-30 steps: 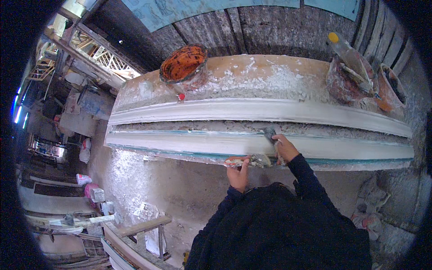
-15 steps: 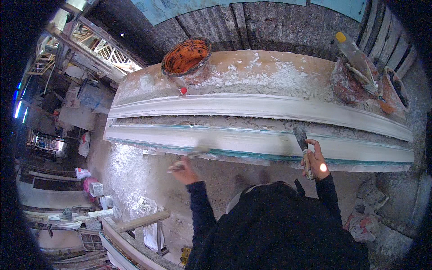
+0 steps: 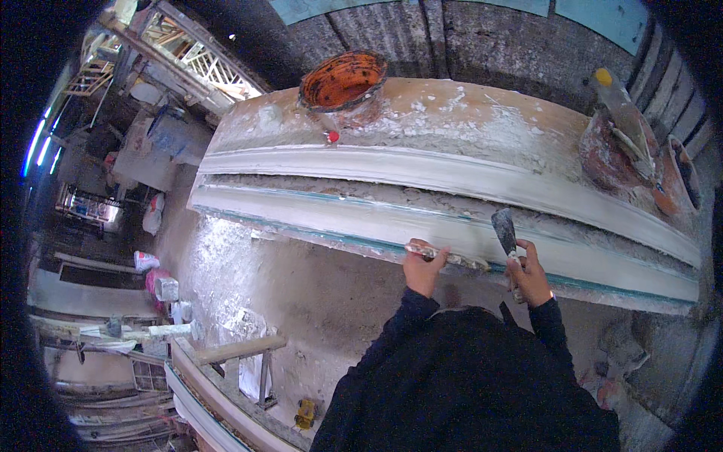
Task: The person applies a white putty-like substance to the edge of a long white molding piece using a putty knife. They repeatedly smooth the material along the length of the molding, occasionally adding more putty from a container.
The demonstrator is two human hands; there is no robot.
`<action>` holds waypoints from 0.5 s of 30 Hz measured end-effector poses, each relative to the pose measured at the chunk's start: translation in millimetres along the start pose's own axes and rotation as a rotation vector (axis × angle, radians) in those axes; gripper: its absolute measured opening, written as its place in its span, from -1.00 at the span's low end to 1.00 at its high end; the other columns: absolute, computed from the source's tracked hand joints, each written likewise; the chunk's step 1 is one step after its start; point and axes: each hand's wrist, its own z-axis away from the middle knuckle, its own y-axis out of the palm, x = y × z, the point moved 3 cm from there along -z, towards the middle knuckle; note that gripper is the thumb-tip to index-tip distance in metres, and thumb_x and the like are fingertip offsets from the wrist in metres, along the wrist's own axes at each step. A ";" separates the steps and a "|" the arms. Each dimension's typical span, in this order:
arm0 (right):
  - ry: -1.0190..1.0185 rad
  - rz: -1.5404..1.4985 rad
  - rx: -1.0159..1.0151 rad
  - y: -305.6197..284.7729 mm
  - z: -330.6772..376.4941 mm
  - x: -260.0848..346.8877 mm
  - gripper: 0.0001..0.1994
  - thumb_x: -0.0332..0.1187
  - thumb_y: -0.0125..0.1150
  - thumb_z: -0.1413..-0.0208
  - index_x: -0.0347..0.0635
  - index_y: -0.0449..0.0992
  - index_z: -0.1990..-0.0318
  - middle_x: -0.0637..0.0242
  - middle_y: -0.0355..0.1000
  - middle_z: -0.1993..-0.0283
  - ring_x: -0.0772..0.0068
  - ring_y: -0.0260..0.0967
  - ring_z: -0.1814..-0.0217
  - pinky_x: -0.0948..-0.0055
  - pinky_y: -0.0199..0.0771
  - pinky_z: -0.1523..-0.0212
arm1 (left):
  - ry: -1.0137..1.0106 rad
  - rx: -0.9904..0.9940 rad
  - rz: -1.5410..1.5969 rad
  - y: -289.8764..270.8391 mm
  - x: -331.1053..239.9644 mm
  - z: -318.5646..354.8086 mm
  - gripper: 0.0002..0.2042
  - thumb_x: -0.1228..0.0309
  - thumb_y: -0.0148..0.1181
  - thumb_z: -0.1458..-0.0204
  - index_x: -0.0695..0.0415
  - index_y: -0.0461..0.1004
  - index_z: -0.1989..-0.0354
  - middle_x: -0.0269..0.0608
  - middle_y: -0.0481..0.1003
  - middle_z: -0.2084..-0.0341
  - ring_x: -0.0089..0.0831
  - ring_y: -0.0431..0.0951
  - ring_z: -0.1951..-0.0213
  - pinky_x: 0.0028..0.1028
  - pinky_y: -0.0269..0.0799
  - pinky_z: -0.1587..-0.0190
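Note:
My left hand [image 3: 423, 273] is closed round the handle of a slim, plaster-caked paintbrush [image 3: 465, 261], whose far end points right toward the other hand. My right hand [image 3: 533, 280] grips a putty knife [image 3: 504, 227], its dark, broad blade tilted up and away from me. Both tools are over the front edge of the nearer white plaster moulding [image 3: 339, 220], a long strip with a teal-green lower edge. Behind it lies a second white moulding [image 3: 392, 164], with a rough grey gap between the two. Whether the brush touches the moulding I cannot tell.
Beyond the mouldings, a bench top [image 3: 422, 128] carries white plaster crumbs. An orange-lined bucket [image 3: 343, 87] stands at its back left, near a small red object [image 3: 333, 137]. Plaster-smeared containers [image 3: 614, 154] and a yellow-capped bottle [image 3: 619, 92] are at right. Sacks [image 3: 154, 213] lie on the floor.
My left hand has moved right with the brush, from over the nearer moulding's left part to close beside my right hand. The view has shifted slightly; the putty knife stays in my right hand.

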 end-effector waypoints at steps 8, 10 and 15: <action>0.088 0.026 0.019 5.8 1.4 21.3 -0.58 -0.32 -0.06 -0.08 0.07 0.02 -0.10 0.27 0.29 0.56 0.46 0.26 0.71 0.46 0.31 0.71 | 0.428 -0.560 -0.512 -164.6 24.5 -76.4 -0.65 0.35 0.27 0.16 0.25 0.21 0.36 -0.23 0.35 0.58 -0.57 0.37 0.55 -0.54 0.35 0.61; 0.065 0.019 0.011 14.1 -4.1 19.9 -0.57 -0.30 -0.04 -0.08 0.07 0.02 -0.10 0.27 0.29 0.56 0.47 0.27 0.71 0.47 0.31 0.72 | 0.445 -0.795 -0.913 -229.6 19.5 -97.8 -0.60 0.36 0.26 0.16 0.25 0.15 0.29 -0.17 0.33 0.49 -0.54 0.37 0.52 -0.50 0.38 0.58; 0.087 0.133 0.070 42.8 -15.3 44.0 -0.58 -0.23 -0.07 -0.10 0.04 0.04 -0.12 0.28 0.27 0.54 0.50 0.29 0.65 0.50 0.32 0.66 | 0.292 -0.935 -0.516 -335.9 -25.6 -146.4 -0.66 0.35 0.28 0.17 0.13 0.16 0.46 -0.28 0.28 0.54 -0.45 0.38 0.43 -0.48 0.34 0.35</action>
